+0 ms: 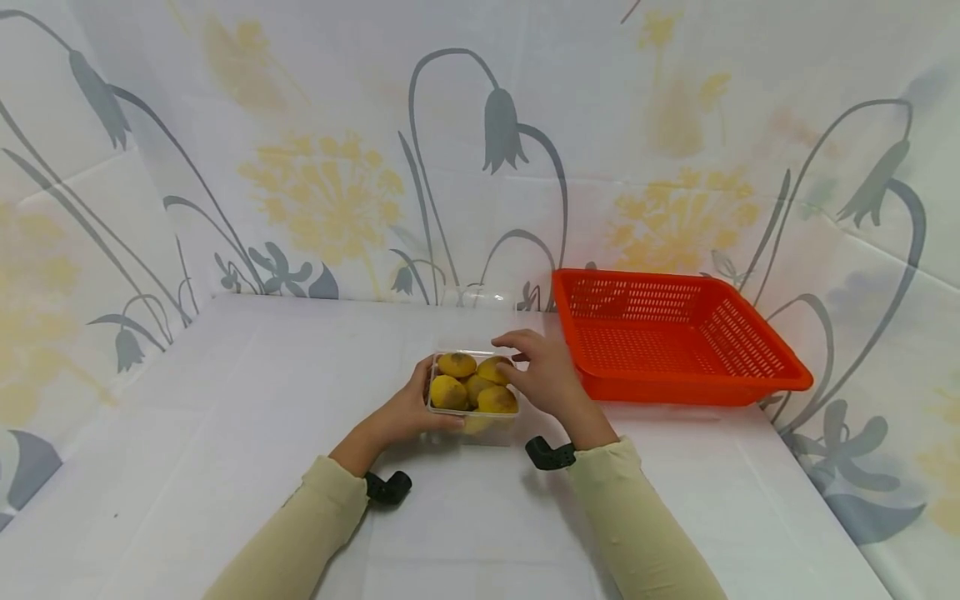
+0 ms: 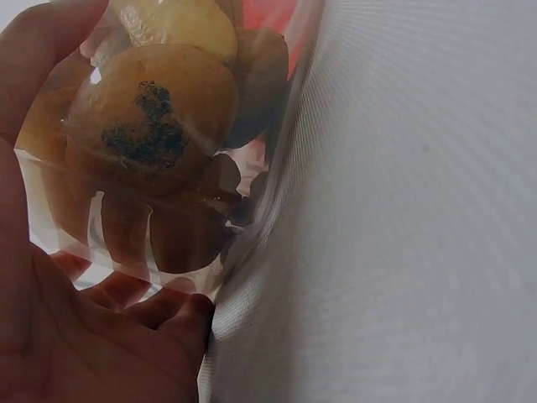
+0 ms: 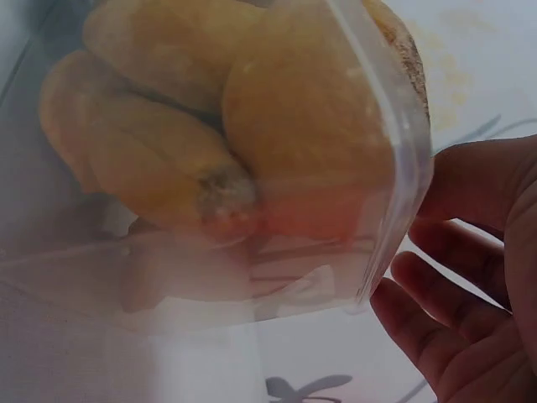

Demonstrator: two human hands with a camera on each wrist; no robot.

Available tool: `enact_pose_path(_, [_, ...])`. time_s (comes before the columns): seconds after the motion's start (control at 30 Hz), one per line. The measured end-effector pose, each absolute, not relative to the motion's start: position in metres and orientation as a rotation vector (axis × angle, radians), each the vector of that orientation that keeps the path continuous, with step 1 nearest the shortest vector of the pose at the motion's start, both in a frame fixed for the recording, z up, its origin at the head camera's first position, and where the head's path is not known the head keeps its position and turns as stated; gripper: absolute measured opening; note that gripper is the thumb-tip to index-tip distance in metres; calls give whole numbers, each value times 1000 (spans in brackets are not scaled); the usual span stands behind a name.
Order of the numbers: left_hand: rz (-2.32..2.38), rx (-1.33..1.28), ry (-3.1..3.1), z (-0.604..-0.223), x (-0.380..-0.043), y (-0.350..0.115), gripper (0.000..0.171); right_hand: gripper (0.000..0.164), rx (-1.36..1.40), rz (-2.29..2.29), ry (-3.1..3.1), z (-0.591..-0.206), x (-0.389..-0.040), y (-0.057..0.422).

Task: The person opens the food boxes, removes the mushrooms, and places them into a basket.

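A clear plastic box (image 1: 472, 414) filled with several round yellow fruits (image 1: 448, 392) stands in the middle of the table. Some fruits bear dark, mottled patches, as on the fruit (image 2: 151, 126) in the left wrist view. My left hand (image 1: 408, 410) grips the box from its left side, thumb along the near wall and the other fingers round the far side. At the right rim is my right hand (image 1: 546, 373), its thumb over the upper right fruit (image 1: 495, 369) and its fingers loosely bent above. In the right wrist view these fingers (image 3: 453, 285) are spread beside the box's wall.
A red perforated plastic basket (image 1: 675, 387) sits on the right, close beyond the right hand. Behind the box, near the wall, stands a transparent plastic container (image 1: 480, 297). White cloth covers the table (image 1: 225, 433); a flower-patterned sheet (image 1: 337, 125) hangs behind and at both sides.
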State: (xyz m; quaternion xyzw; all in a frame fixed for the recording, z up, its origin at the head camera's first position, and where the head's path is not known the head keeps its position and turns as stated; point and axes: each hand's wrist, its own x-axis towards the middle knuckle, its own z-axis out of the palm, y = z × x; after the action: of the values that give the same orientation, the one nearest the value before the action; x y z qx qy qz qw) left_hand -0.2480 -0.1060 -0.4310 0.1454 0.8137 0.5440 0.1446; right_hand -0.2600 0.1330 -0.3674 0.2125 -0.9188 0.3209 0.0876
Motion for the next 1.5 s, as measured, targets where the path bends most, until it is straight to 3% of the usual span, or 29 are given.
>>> enact_pose_path(0.73, [1557, 457, 2358, -428, -248, -107, 116, 36, 749, 682, -2950, -357, -257, 130])
enact_pose_path(1.5, [1560, 482, 2366, -429, -248, -108, 114, 25, 814, 668, -2899, -356, -259, 130])
